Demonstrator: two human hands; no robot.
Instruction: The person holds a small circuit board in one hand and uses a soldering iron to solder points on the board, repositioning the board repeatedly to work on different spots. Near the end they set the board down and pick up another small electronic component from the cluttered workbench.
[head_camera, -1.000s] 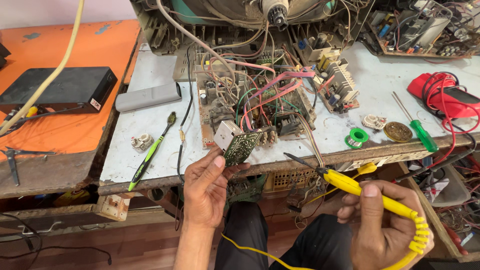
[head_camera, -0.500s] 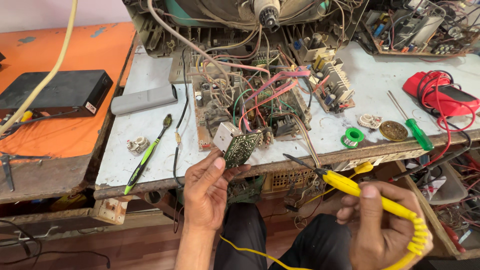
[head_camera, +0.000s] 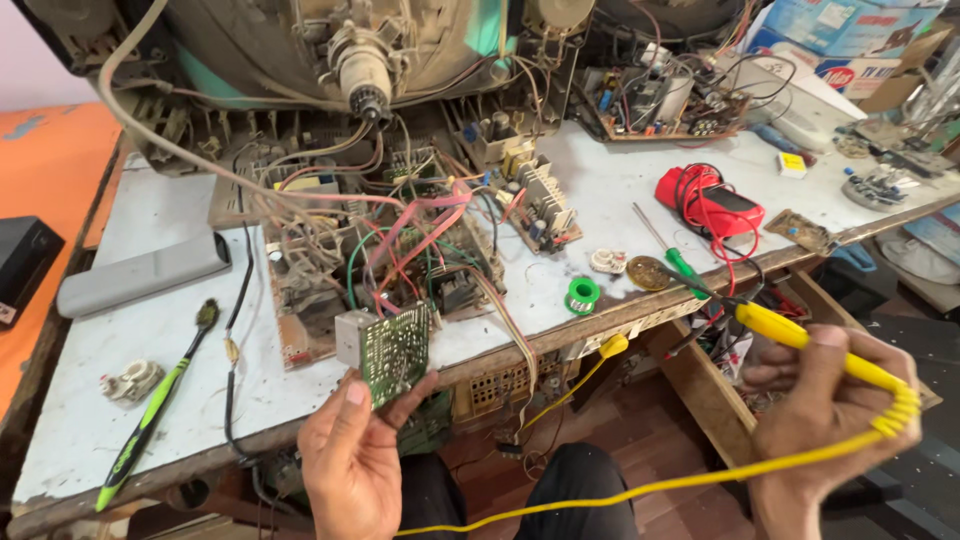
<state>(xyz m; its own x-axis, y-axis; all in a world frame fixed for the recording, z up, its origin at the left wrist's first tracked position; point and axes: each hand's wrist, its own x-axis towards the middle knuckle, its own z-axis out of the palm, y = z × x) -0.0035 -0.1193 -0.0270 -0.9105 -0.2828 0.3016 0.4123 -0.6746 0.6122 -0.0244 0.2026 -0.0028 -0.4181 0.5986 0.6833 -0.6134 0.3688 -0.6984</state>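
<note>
My left hand pinches a small green circuit board with a metal box on it, held upright at the front edge of the workbench. My right hand grips a yellow-handled soldering iron, its dark tip pointing left toward the bench edge. A yellow cord runs from the iron across my lap. The iron's tip and the board are well apart. Behind the board sits an opened television chassis with tangled coloured wires.
A green toothbrush and a grey remote lie on the left. A solder spool, a green screwdriver, a red multimeter and other boards lie on the right. A picture tube neck looms at the back.
The view has swung right and closer to the bench. My right hand with the iron has moved out to the right and up, away from the board; my left hand still holds the board.
</note>
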